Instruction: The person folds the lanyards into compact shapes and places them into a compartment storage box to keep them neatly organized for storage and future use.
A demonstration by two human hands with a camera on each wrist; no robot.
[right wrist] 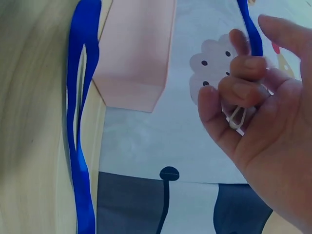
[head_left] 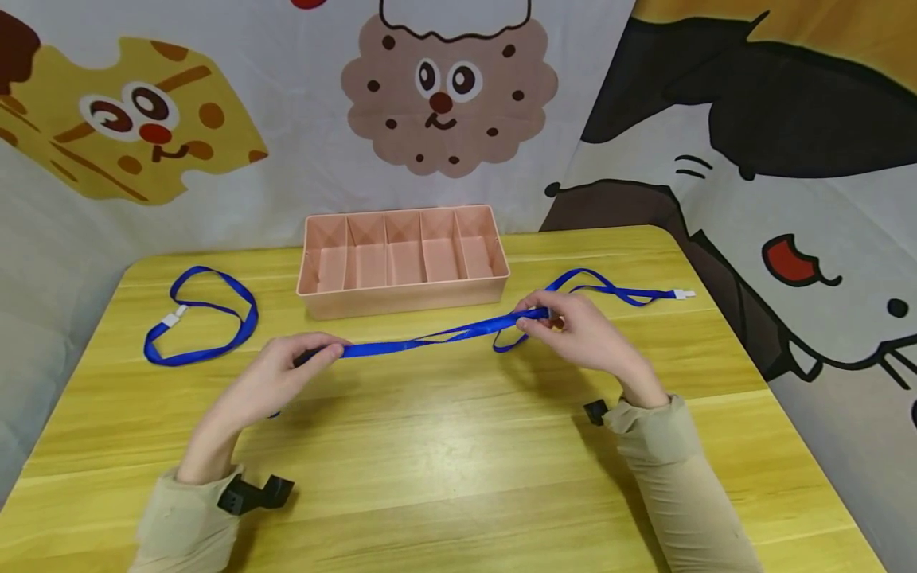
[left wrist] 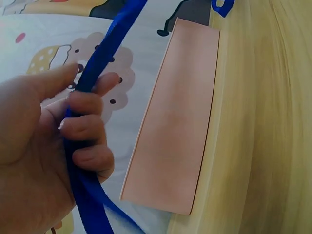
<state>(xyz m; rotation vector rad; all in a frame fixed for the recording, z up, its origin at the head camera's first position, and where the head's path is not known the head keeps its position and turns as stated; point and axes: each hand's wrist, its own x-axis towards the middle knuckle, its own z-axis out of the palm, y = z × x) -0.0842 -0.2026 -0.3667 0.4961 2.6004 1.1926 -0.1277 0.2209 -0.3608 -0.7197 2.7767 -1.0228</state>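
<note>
A blue lanyard (head_left: 430,337) stretches between both hands above the table, its straps lying nearly together. My left hand (head_left: 279,374) grips one end, with fingers curled round the strap in the left wrist view; a loose length of strap (left wrist: 92,209) hangs below the palm. My right hand (head_left: 573,326) pinches the other end, and a small whitish clip loop (right wrist: 237,118) shows under its curled fingers. Behind the right hand, a second blue lanyard (head_left: 609,288) with a white clip lies on the table. A third blue lanyard (head_left: 247,326) lies looped at the left.
A pink box (head_left: 401,301) with several compartments stands at the back of the wooden table (head_left: 444,477), before a cartoon-printed cloth (head_left: 286,199). Black wrist mounts (head_left: 251,495) sit at the sleeve cuffs.
</note>
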